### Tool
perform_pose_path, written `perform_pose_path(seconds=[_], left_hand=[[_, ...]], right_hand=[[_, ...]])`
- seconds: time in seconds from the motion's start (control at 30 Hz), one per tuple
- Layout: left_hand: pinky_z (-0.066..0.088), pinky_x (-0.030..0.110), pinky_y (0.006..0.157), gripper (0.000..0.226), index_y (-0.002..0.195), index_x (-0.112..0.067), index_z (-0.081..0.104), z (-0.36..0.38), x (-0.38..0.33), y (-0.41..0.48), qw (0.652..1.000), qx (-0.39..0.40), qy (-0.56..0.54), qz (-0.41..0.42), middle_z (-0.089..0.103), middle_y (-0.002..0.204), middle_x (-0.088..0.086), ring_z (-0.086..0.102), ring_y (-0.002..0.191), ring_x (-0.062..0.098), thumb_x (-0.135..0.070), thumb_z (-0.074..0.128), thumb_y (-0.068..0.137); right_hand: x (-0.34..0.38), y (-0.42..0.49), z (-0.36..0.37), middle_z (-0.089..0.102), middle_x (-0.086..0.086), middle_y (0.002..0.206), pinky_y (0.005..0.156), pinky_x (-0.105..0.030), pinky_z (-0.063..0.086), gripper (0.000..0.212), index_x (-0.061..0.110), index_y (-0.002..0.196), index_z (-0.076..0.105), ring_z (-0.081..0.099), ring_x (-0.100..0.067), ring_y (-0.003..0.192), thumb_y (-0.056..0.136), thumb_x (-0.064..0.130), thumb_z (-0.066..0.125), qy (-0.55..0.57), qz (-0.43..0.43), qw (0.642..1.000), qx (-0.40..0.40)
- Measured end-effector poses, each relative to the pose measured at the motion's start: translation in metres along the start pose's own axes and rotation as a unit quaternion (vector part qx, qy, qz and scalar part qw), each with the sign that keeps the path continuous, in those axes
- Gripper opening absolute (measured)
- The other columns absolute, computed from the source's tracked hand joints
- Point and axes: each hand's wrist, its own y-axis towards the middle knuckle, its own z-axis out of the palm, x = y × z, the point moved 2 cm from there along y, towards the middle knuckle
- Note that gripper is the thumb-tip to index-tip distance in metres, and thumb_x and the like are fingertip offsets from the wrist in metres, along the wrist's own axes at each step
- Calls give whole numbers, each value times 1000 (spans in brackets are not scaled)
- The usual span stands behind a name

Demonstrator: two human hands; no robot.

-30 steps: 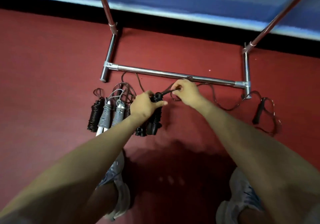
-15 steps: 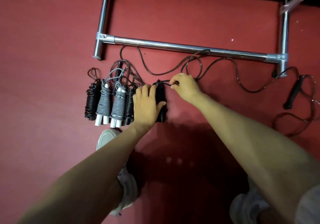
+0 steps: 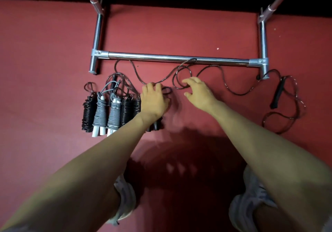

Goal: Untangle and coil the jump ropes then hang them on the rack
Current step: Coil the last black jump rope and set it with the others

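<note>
Grip, left hand (image 3: pixel 154 102): laid flat over a black coiled bundle (image 3: pixel 156 126), fingers mostly straight, thumb along its side. Judged to be pinning the coil to the floor (image 3: pixel 53 55) so that its wraps do not spring loose. Only the bundle's handle ends show, below the wrist.

Grip, right hand (image 3: pixel 198 95): fingers spread and loosely curled, holding nothing, poised just above a loop of the loose rope (image 3: pixel 240 94). Likely placed to gather that loop next.

Loose rope: black cord, uncoiled. It wanders over the floor from beside the left hand, loops once, crosses the bottom bar of the rack (image 3: pixel 170 59) and trails right to a black handle (image 3: pixel 277 95) and more slack. Whether it joins the pinned bundle cannot be told.

Row of coiled ropes (image 3: pixel 100 115): black and grey bundles, the grey with white handles, side by side and touching, just left of the left hand. Apparently parked together, wound and awaiting hanging.

Rack: chrome frame, feet on the floor, uprights rising out of view.

Shoes (image 3: pixel 125 199): grey pair, bottom edge.
</note>
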Motion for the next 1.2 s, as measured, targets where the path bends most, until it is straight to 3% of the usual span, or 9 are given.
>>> perform_pose_path(seconds=[0.17,0.37,0.53,0.67,0.8,0.87,0.93,1.07,1.2], left_hand=[[27,41,103,50,130,-1,45,9,-42,31,998,38,-35,29,44,130,23,37,122,39,-21,58,87],[28,45,104,61,139,1,32,22,-52,63,997,29,-57,-48,38,135,26,35,126,42,-16,60,87],[37,46,105,49,133,-5,45,20,-17,97,994,81,34,-69,45,131,22,40,123,41,-20,60,88],[39,45,100,47,128,-6,48,14,9,111,993,67,77,-67,47,127,20,44,121,39,-21,65,88],[47,44,93,38,127,-14,56,15,24,111,991,91,93,-29,58,119,17,54,112,37,-17,58,89],[44,44,93,35,127,-11,53,18,20,107,994,88,60,4,54,121,17,54,111,38,-16,54,93],[41,44,88,32,122,-3,51,16,5,101,997,56,23,47,51,120,18,55,108,39,-15,56,93],[42,46,79,22,112,-3,52,4,-18,77,992,-17,-14,123,52,111,15,54,99,36,-11,56,91],[45,44,78,15,106,-6,52,-14,-18,61,990,-22,-38,131,55,106,13,53,98,32,-17,51,95]], right_hand=[[-51,-16,-38,48,-15,134,108,-34,32,47,11,134,52,44,-34,125,88,8,62,-12,72,995,-64],[-101,-13,-48,34,-14,147,114,-36,23,68,12,148,31,29,-33,136,89,17,65,-44,127,990,-45],[-81,16,-36,22,-12,155,116,-42,24,79,17,153,19,24,-34,140,88,17,65,-33,13,999,-31],[-43,41,-16,2,-5,160,112,-50,26,92,35,154,7,11,-29,145,86,10,63,-83,-91,992,3],[-25,62,6,-12,-1,161,113,-53,25,91,37,153,7,7,-28,145,86,16,65,-130,-86,987,45],[-19,66,15,-5,0,160,113,-53,26,90,35,154,7,13,-30,143,88,26,67,-113,-71,990,54],[-11,68,20,18,-2,156,111,-50,30,83,34,154,10,28,-31,138,90,29,63,-71,-68,994,51],[-3,61,8,68,-9,114,90,-37,45,34,20,129,57,60,-30,108,95,18,55,105,-30,994,-23],[6,47,-26,73,-7,95,83,-35,47,15,12,102,69,65,-25,91,93,19,59,120,-50,989,-78]])
